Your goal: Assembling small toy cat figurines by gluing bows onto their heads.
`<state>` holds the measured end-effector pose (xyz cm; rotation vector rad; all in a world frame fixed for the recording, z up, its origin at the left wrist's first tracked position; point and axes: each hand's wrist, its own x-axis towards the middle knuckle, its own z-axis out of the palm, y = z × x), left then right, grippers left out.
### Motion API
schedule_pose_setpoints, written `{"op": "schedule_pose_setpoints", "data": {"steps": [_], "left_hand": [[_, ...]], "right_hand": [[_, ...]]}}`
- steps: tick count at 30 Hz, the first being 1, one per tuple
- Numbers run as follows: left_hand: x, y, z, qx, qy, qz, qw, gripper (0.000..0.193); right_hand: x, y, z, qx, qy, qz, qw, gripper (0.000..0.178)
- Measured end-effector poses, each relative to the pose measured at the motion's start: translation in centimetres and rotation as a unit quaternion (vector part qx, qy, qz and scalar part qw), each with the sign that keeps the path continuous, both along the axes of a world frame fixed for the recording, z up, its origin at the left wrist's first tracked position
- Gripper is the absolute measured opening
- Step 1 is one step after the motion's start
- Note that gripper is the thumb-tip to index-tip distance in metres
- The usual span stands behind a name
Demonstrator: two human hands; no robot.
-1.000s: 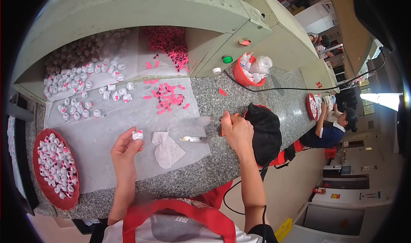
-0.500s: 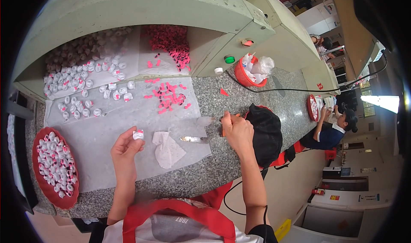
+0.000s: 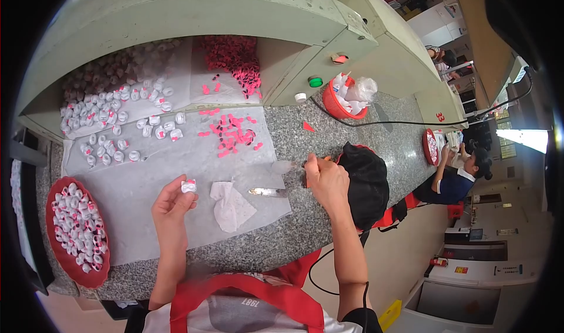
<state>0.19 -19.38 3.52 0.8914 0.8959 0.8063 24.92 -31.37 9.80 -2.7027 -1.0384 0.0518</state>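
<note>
Between the thumb and fingers of my left hand (image 3: 170, 209) is a small white figurine head (image 3: 188, 185) with pink on it, raised over the paper sheet. My right hand (image 3: 328, 183) is closed beside a black cloth-covered bundle (image 3: 365, 186); an orange edge (image 3: 307, 181) shows by its fingers, and what they grip is hidden. Left of it on the sheet lies a small translucent bottle (image 3: 282, 167). A metal blade (image 3: 267, 192) and a crumpled white cloth (image 3: 228, 207) rest between my hands. Pink pieces (image 3: 232, 130) are scattered farther off.
A red tray (image 3: 101, 268) heaped with white heads stands at the left. More heads (image 3: 103, 107) fill the shelf behind the white paper (image 3: 135, 215). A red basket (image 3: 333, 108) holds bottles and plastic; a black cable (image 3: 405, 123) runs past it. A co-worker (image 3: 455, 177) sits at the right.
The head in my left hand is turned slightly. Both hands stay nearly in place, and the whole view shifts a little.
</note>
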Motion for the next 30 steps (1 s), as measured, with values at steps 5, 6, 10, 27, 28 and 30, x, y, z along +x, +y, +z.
{"op": "schedule_pose_setpoints", "data": {"steps": [5, 6, 10, 27, 28, 30], "left_hand": [[-0.1, 0.1, -0.1, -0.003, 0.003, -0.001, 1.000, 0.033], [-0.1, 0.2, -0.2, -0.004, 0.003, 0.001, 1.000, 0.033], [-0.2, 0.4, -0.1, 0.001, -0.005, 0.011, 1.000, 0.033], [0.8, -0.9, -1.3, 0.011, -0.029, -0.013, 0.999, 0.035], [0.8, -1.1, -1.3, 0.013, -0.027, -0.016, 0.999, 0.035], [0.7, -1.0, -1.5, 0.022, -0.030, -0.019, 0.999, 0.034]], "right_hand": [[0.0, 0.2, -0.2, -0.001, 0.004, -0.004, 1.000, 0.047], [-0.1, 0.2, -0.3, -0.003, 0.009, -0.004, 1.000, 0.047], [0.0, 0.6, -0.2, 0.001, 0.018, -0.010, 1.000, 0.047], [-4.3, -9.3, 2.3, 0.056, 0.404, 0.110, 0.906, 0.044], [-5.6, -11.5, 1.4, 0.033, 0.498, 0.166, 0.850, 0.038], [-9.0, -15.3, 0.2, -0.019, 0.646, 0.227, 0.728, 0.027]]}}
